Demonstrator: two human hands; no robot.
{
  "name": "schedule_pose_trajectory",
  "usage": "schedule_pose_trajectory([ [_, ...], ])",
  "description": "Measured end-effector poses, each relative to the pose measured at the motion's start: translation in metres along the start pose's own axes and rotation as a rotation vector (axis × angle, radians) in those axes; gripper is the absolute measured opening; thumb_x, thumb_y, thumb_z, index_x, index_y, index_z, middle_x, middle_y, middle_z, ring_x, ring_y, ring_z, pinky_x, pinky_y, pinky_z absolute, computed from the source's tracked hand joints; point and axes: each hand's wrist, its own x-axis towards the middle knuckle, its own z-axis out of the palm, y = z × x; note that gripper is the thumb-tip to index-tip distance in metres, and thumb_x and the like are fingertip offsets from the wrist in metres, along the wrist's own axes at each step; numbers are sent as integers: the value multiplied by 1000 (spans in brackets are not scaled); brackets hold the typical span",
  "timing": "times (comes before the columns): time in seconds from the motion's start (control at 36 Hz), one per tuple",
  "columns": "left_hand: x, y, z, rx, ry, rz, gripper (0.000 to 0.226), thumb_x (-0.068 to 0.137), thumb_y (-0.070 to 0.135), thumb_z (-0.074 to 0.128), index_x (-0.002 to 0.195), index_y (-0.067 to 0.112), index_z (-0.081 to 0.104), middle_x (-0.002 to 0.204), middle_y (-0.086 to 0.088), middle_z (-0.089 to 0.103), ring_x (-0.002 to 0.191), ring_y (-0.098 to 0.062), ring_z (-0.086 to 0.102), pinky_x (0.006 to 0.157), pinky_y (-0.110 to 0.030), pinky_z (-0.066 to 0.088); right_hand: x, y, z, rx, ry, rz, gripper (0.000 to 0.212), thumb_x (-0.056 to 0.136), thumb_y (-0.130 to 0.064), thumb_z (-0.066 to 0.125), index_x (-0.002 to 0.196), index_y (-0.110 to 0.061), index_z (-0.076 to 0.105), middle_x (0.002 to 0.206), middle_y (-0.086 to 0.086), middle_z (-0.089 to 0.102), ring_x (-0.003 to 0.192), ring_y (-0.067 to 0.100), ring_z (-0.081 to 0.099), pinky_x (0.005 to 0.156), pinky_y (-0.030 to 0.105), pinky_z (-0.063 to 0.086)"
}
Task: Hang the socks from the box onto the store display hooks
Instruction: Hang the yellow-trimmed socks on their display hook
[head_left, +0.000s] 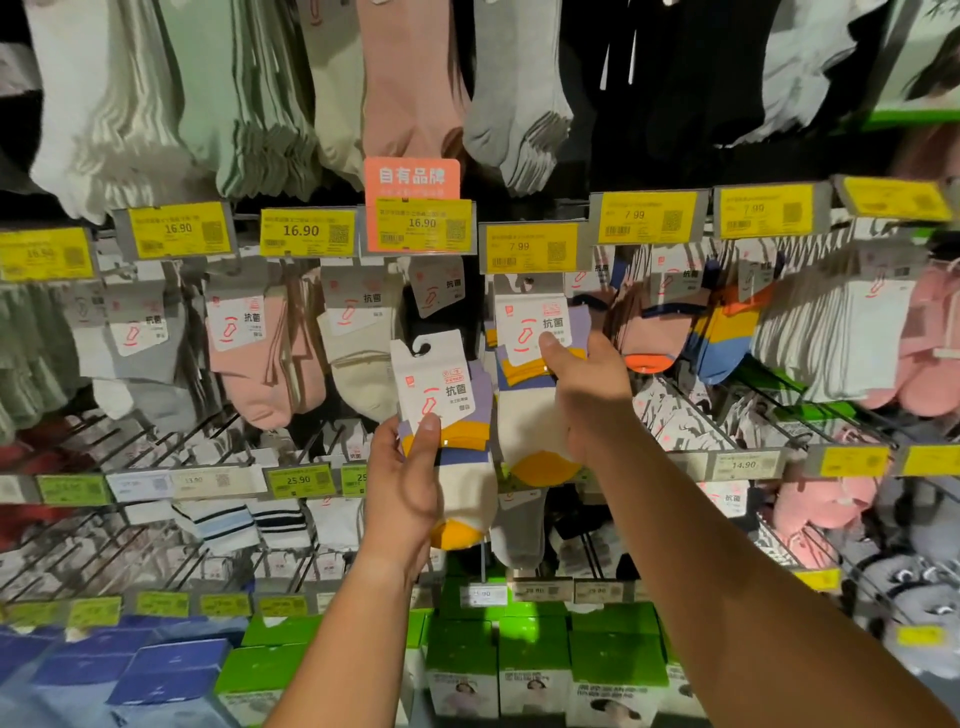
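Socks in two carded packs sit in front of a crowded store display wall. The left hand (402, 483) grips one sock pack (447, 415) by its lower card, thumb on the front, holding it free of the hooks. The right hand (587, 395) grips a second sock pack (535, 374), whose card top lies just under a yellow price tag (530, 248) marked 7.99. Rows of wire display hooks (130, 441) carry more socks, pink, white and grey, under dim light. Green boxes (530, 660) line the shelf below.
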Motion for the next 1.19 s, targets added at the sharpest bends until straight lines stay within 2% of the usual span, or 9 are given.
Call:
schedule_pose_trajectory([
  [0.08, 0, 1, -2, -2, 6, 11, 46, 89, 41, 66, 125, 14, 59, 120, -9, 73, 116, -31, 67, 106, -58, 47, 16, 2, 3, -18, 0, 27, 66, 96, -34, 62, 149, -7, 35, 144, 0, 46, 134, 19, 40, 106, 33, 33],
  [0.28, -2, 1, -4, 4, 13, 5, 38, 91, 37, 65, 120, 12, 58, 121, -13, 72, 117, -34, 66, 107, -53, 48, 49, -6, 24, -206, 63, 127, 35, 94, -25, 61, 119, -1, 61, 120, 19, 65, 111, 34, 62, 89, 35, 51],
  [0.36, -3, 2, -6, -2, 1, 4, 45, 89, 39, 64, 124, 12, 58, 121, -11, 72, 116, -31, 67, 107, -54, 47, 65, -8, 25, -197, 74, 197, 35, 99, -15, 51, 131, -4, 55, 131, 17, 60, 120, 33, 57, 90, 30, 48],
  [0.42, -3, 3, -7, -20, 13, -4, 45, 87, 41, 66, 123, 14, 58, 120, -12, 72, 115, -33, 67, 107, -59, 46, 67, -7, 26, -550, 26, 108, 42, 100, -5, 42, 141, -8, 46, 138, 14, 55, 125, 34, 53, 92, 29, 47],
  [0.67, -5, 2, -4, -8, 7, -15, 44, 90, 36, 67, 124, 10, 56, 119, -13, 72, 113, -33, 68, 105, -56, 49, 71, -9, 27, -291, 40, 226, 41, 99, -19, 56, 132, 3, 48, 127, 20, 59, 118, 34, 57, 73, 32, 43],
  [0.83, -3, -1, -2, -6, -9, -8, 33, 88, 35, 68, 114, 17, 59, 115, -10, 74, 109, -28, 70, 99, -47, 53, 44, 5, 7, -438, 130, -67, 35, 92, -36, 65, 109, -13, 45, 104, 6, 56, 94, 23, 54, 79, 31, 40],
  [0.94, -4, -2, 1, -16, -11, -14, 42, 83, 38, 68, 118, 16, 59, 117, -11, 74, 113, -30, 68, 105, -50, 50, -29, 38, 2, -553, 138, -406, 22, 88, -25, 68, 86, -13, 50, 68, 6, 57, 62, 13, 58, 57, 29, 50],
  [1.06, -8, -5, 5, 22, -70, -16, 47, 84, 34, 68, 121, 7, 57, 114, -16, 73, 113, -28, 68, 107, -50, 47, -79, 50, 15, -286, -67, -65, 47, 79, -51, 74, 80, -17, 41, 58, -15, 45, 49, 1, 42, 50, 17, 34],
  [1.19, -11, -5, 11, -33, -55, -46, 25, 93, 42, 63, 105, 20, 62, 112, -15, 74, 115, -35, 66, 104, -54, 47, -75, 48, 12, -254, -45, -61, 35, 85, -28, 75, 77, -14, 45, 63, -11, 44, 51, -2, 43, 50, 13, 35],
])
